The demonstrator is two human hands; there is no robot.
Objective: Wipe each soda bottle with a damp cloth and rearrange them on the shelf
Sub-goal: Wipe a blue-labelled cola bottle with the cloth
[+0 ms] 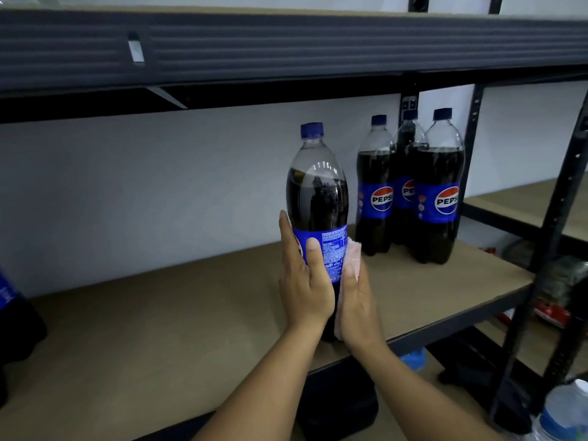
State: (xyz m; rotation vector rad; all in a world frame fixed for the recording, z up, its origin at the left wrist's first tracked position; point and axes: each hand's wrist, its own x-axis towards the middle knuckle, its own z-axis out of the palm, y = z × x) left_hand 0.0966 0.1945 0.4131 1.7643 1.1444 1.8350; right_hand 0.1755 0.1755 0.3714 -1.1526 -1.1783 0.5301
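Brown board shelf [159, 313] in a dark metal rack, white wall [159, 186] behind, dark beam of the upper shelf [286, 46] across the top of the view.

Your held Pepsi bottle [316, 192] is upright, roughly mid-frame, over the near edge of the shelf. Blue cap on, back of the label with the small print facing you. The base is hidden between your wrists, so I can't tell if it's standing on the board or lifted.

Your left hand [302, 281] grips the bottle at label height: thumb across the near face, fingers running up the left side.

Your right hand [358, 303] presses a pink cloth [353, 253] against the bottle's right side, low on the label. The palm looks flat; the fingers are mostly hidden by cloth and bottle. The cloth pokes up past your thumb.

Other Pepsi bottles [410, 192]: three of them, upright, capped, clustered touching at the far right of the same shelf, logos toward you, well apart from the held one.

One more dark bottle with a blue label [12, 313] is cut off at the left edge. A clear water bottle [563, 412] sits bottom right, near you, beside the rack post [541, 281].
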